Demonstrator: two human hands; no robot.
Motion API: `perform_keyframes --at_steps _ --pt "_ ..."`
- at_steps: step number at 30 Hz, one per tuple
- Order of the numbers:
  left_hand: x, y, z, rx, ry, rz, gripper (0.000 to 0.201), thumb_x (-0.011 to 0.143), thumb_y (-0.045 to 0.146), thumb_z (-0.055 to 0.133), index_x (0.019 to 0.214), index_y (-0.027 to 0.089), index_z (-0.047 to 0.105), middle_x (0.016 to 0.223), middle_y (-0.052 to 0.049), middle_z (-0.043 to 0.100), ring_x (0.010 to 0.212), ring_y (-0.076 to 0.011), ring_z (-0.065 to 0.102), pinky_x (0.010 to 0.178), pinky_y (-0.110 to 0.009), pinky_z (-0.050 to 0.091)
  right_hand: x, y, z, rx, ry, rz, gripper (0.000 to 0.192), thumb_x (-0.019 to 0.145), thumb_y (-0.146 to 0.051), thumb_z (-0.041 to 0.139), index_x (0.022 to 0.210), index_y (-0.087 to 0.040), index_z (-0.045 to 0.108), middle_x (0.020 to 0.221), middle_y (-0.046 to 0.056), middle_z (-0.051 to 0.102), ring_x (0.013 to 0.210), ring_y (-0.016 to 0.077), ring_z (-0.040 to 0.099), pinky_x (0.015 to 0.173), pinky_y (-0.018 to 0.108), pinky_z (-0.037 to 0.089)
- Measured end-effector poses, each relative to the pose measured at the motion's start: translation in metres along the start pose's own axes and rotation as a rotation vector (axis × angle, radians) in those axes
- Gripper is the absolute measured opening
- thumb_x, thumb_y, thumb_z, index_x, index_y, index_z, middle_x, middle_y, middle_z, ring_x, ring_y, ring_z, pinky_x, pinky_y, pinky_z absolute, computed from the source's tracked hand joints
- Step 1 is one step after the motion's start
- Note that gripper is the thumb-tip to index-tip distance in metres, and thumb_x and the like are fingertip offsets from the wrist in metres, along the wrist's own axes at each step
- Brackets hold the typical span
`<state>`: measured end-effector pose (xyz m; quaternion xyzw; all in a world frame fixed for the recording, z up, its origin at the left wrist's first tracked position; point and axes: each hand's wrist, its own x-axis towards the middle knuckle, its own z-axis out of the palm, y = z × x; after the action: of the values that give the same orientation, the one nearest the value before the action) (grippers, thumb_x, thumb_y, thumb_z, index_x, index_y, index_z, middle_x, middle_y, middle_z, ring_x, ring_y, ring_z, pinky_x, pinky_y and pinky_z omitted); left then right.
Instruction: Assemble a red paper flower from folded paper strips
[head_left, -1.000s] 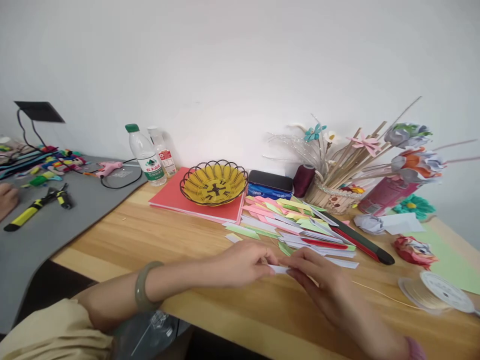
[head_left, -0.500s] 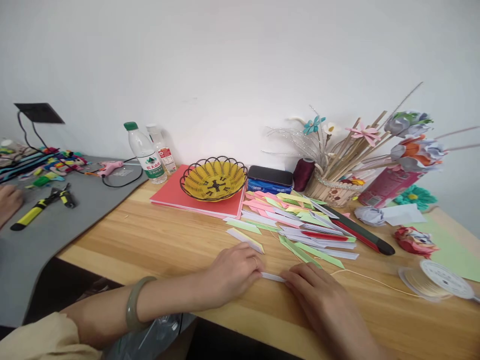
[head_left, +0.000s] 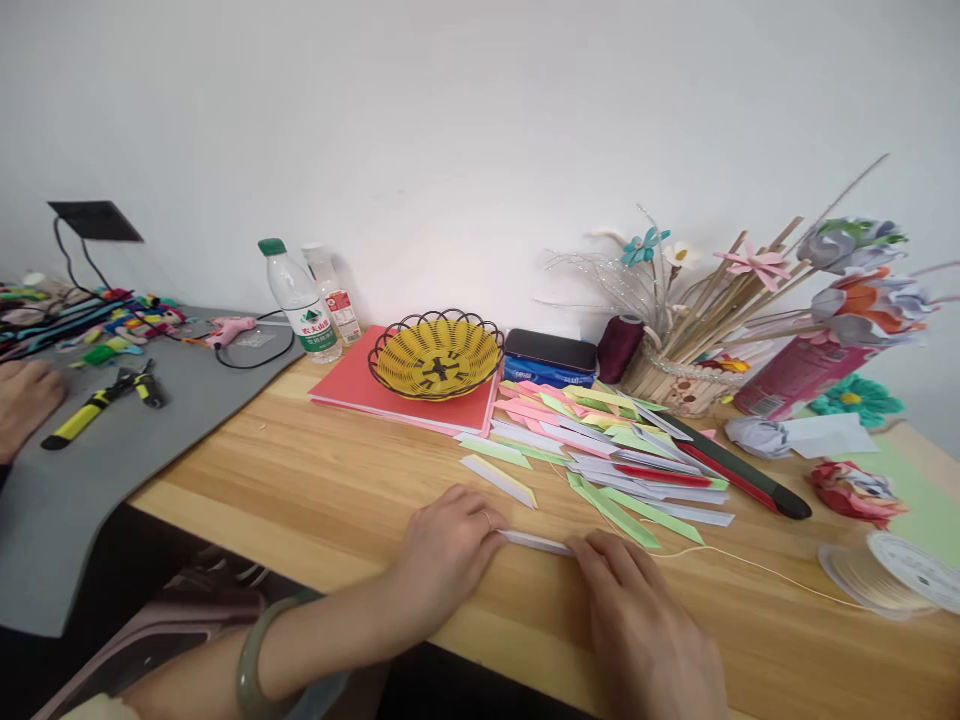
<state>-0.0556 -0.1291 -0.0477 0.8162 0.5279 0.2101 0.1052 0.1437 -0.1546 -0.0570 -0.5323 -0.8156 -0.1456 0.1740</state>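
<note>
Hands, left [head_left: 444, 545] and right [head_left: 637, 610], each grip pressing white paper strip [head_left: 534, 543] ends onto table [head_left: 315, 480].

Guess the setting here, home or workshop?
Likely a paper-craft workbench, home or studio unclear: folded paper strips piled on a wooden table, paper flowers on sticks in a holder, a glue gun on the grey mat.

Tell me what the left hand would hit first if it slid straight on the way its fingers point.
The left hand points right along the folded white paper strip it presses on the wooden table; it would likely meet the right hand first.
</note>
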Motion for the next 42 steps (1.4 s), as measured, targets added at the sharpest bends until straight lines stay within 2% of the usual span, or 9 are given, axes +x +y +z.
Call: perform_keyframes --at_steps 8,14,22,26,30,33,36,40,42 --pt "-0.003 0.006 0.014 0.043 0.179 0.001 0.020 0.085 0.017 0.044 0.086 0.017 0.064 0.079 -0.005 0.063 0.077 -0.0183 0.053 0.068 -0.032 0.048 -0.002 -0.013 0.018 -0.110 0.069 -0.010 0.042 0.074 0.002 0.033 0.107 -0.016 0.052 0.105 0.012 0.066 0.095 0.0230 0.063 0.056 0.024 0.055" --pt "-0.002 0.007 0.013 -0.054 0.158 0.005 0.015 0.082 0.014 0.047 0.087 0.016 0.061 0.081 -0.005 0.064 0.078 -0.0183 0.055 0.072 -0.033 0.049 -0.002 -0.005 0.022 -0.011 0.082 -0.051 0.047 0.072 0.002 0.032 0.111 -0.015 0.050 0.105 0.013 0.065 0.096 0.0225 0.062 0.068 0.028 0.056" --pt "-0.001 0.006 0.013 -0.083 0.155 0.013 0.013 0.083 0.018 0.048 0.080 0.017 0.061 0.076 -0.004 0.062 0.075 -0.0170 0.053 0.068 -0.031 0.047 -0.003 -0.002 0.019 0.044 0.060 -0.075 0.049 0.070 0.003 0.032 0.113 -0.014 0.048 0.102 0.012 0.064 0.093 0.0210 0.061 0.066 0.026 0.055" --pt "0.000 0.003 0.013 -0.024 0.117 0.047 0.017 0.085 0.018 0.045 0.076 0.016 0.060 0.073 -0.004 0.061 0.074 -0.0167 0.052 0.066 -0.030 0.046 0.001 0.003 0.013 0.176 0.019 -0.089 0.045 0.072 0.002 0.032 0.107 -0.019 0.051 0.096 0.008 0.064 0.087 0.0185 0.061 0.064 0.025 0.053" --pt "0.000 0.002 0.007 0.054 0.054 0.116 0.019 0.086 0.018 0.041 0.076 0.016 0.058 0.075 -0.004 0.060 0.075 -0.0173 0.051 0.064 -0.029 0.044 0.007 0.010 0.004 0.241 -0.048 -0.081 0.026 0.081 -0.009 0.036 0.090 -0.022 0.056 0.083 0.006 0.061 0.073 0.0179 0.060 0.056 0.026 0.048" --pt "0.001 0.003 -0.004 0.005 -0.045 0.110 0.014 0.084 0.016 0.043 0.077 0.017 0.056 0.080 -0.004 0.060 0.081 -0.0178 0.051 0.069 -0.030 0.044 0.017 0.017 -0.007 0.401 -0.164 -0.065 0.023 0.087 -0.016 0.034 0.079 -0.022 0.055 0.076 0.004 0.060 0.069 0.0166 0.059 0.058 0.026 0.048" --pt "0.006 0.007 -0.020 -0.181 -0.172 0.076 0.009 0.080 0.013 0.047 0.084 0.018 0.054 0.096 -0.003 0.059 0.093 -0.0162 0.051 0.080 -0.028 0.042 0.031 0.026 -0.024 0.637 -0.366 -0.045 0.023 0.090 -0.019 0.033 0.083 -0.022 0.055 0.081 0.003 0.061 0.073 0.0140 0.060 0.064 0.025 0.048" --pt "0.019 0.017 -0.037 -0.282 -0.264 0.083 0.026 0.084 0.027 0.046 0.110 0.023 0.049 0.106 -0.003 0.059 0.096 -0.0175 0.053 0.083 -0.030 0.040 0.051 0.033 -0.043 0.748 -0.416 0.015 0.018 0.089 -0.027 0.038 0.089 -0.022 0.056 0.083 0.002 0.063 0.074 0.0144 0.059 0.065 0.026 0.047" --pt "0.026 0.023 -0.041 -0.249 -0.306 0.108 0.022 0.087 0.031 0.039 0.100 0.021 0.053 0.094 -0.003 0.061 0.086 -0.0181 0.054 0.075 -0.030 0.040 0.058 0.033 -0.046 0.826 -0.385 0.057 0.018 0.087 -0.031 0.042 0.094 -0.022 0.056 0.083 0.002 0.063 0.073 0.0141 0.059 0.065 0.026 0.047"
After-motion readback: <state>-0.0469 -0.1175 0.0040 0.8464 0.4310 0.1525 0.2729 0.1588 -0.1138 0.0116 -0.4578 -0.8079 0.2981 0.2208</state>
